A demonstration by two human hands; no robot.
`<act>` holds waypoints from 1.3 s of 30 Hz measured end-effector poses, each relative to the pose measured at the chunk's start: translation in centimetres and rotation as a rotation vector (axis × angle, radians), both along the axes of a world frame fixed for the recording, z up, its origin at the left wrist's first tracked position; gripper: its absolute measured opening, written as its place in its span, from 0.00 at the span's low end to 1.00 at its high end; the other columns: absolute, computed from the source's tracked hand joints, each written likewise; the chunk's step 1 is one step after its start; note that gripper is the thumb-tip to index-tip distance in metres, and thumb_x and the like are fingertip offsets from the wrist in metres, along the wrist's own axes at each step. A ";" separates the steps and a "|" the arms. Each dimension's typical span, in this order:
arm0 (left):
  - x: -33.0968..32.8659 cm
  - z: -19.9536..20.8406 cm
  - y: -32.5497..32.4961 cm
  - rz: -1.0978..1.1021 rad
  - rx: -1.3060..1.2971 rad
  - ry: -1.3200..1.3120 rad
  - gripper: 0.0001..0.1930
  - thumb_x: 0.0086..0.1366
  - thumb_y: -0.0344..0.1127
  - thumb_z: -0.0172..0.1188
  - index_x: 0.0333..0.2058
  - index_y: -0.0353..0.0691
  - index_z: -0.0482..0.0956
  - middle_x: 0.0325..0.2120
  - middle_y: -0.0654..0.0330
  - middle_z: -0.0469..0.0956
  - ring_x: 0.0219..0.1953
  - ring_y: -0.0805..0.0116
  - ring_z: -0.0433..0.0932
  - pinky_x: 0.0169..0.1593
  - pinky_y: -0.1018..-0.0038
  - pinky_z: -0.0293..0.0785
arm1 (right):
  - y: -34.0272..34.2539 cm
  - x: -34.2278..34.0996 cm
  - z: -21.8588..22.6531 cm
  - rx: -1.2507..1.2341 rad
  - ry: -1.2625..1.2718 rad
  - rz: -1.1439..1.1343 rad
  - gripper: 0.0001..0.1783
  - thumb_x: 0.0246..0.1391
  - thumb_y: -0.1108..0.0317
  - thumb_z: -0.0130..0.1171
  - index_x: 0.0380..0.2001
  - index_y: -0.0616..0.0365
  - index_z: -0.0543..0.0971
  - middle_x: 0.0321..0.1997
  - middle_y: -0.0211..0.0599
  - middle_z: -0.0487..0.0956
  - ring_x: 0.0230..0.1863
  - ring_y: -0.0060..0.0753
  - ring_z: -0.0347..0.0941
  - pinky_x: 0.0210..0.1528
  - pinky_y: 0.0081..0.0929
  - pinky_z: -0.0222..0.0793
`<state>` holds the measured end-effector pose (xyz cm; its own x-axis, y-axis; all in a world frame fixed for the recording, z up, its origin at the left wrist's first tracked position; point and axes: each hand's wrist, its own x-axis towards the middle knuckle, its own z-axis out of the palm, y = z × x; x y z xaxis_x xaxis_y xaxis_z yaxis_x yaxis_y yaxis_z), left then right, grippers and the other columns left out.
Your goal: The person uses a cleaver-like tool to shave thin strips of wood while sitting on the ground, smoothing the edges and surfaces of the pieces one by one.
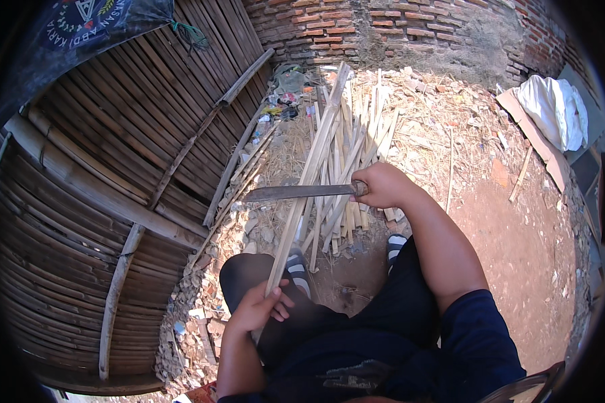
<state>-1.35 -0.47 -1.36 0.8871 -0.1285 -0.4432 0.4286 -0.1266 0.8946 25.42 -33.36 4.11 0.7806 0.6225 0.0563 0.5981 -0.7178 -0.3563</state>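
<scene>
My right hand (385,184) is closed round the handle of a machete (282,193). Its long dark blade points left and crosses a long pale bamboo strip (291,232); whether the edge touches the strip, I cannot tell. Near my left knee, my left hand (259,305) grips the lower end of that strip, thumb along it. The strip slants away from me, up over a pile of split bamboo strips (348,161) lying on the ground.
A bamboo slat wall (134,121) rises on the left, with a dark printed sheet (87,33) at its top. Behind the pile stands a brick wall (383,30). Rubble and straw cover the ground. At the right a white sack (551,113) lies by a cardboard sheet (534,131).
</scene>
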 end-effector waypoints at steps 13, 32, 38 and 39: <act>0.1 -0.5 0.3 -0.022 -0.028 -0.009 0.22 0.82 0.42 0.46 0.65 0.32 0.66 0.38 0.52 0.84 0.32 0.67 0.85 0.36 0.72 0.84 | -0.2 0.5 -1.8 0.117 -0.064 0.024 0.21 0.51 0.49 0.74 0.34 0.55 0.83 0.29 0.50 0.83 0.36 0.57 0.81 0.41 0.47 0.75; 0.0 -0.3 0.2 -0.027 -0.031 -0.027 0.23 0.82 0.42 0.46 0.65 0.31 0.65 0.39 0.52 0.84 0.33 0.68 0.85 0.36 0.73 0.83 | 0.1 -0.2 -0.4 -0.025 -0.005 0.075 0.19 0.51 0.53 0.73 0.36 0.56 0.84 0.37 0.49 0.84 0.44 0.56 0.81 0.46 0.50 0.76; 0.2 0.0 -0.2 -0.046 0.021 -0.041 0.23 0.82 0.42 0.46 0.65 0.31 0.65 0.38 0.52 0.84 0.33 0.68 0.85 0.36 0.74 0.83 | -2.1 2.4 -1.4 0.170 0.032 -0.268 0.19 0.51 0.52 0.72 0.37 0.55 0.84 0.37 0.49 0.85 0.44 0.56 0.82 0.47 0.47 0.76; 0.1 0.0 -0.3 -0.048 0.035 -0.043 0.23 0.82 0.42 0.46 0.65 0.31 0.66 0.38 0.52 0.84 0.33 0.68 0.85 0.36 0.74 0.83 | -2.0 2.3 -1.1 0.188 0.033 -0.307 0.19 0.52 0.52 0.72 0.37 0.55 0.84 0.37 0.49 0.85 0.44 0.56 0.82 0.47 0.48 0.76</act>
<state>-1.25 -0.72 -1.34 0.8987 -0.1559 -0.4099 0.3826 -0.1778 0.9066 27.69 -35.33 2.97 0.9329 0.3399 0.1193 0.3509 -0.7825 -0.5143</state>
